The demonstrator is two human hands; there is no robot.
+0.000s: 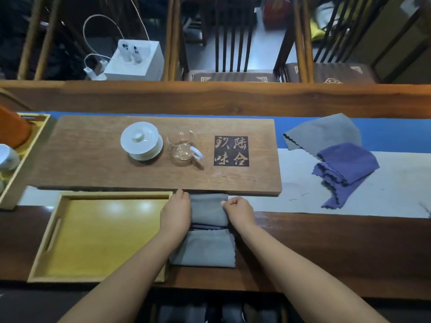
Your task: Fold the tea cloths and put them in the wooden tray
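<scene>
Dim room, lit from overhead: soft white glare pools on the yellow tray [98, 231] floor. The wide lens bows the counter [326, 248] edges. Background chairs [233, 43] look murky and soft; shadows stay faint.

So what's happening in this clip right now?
A person is folding a grey tea cloth on the table edge, the left hand and right hand gripping its far fold. The wooden tray beside it holds no cloths yet. A second grey cloth and a purple cloth lie unfolded to the right.
</scene>
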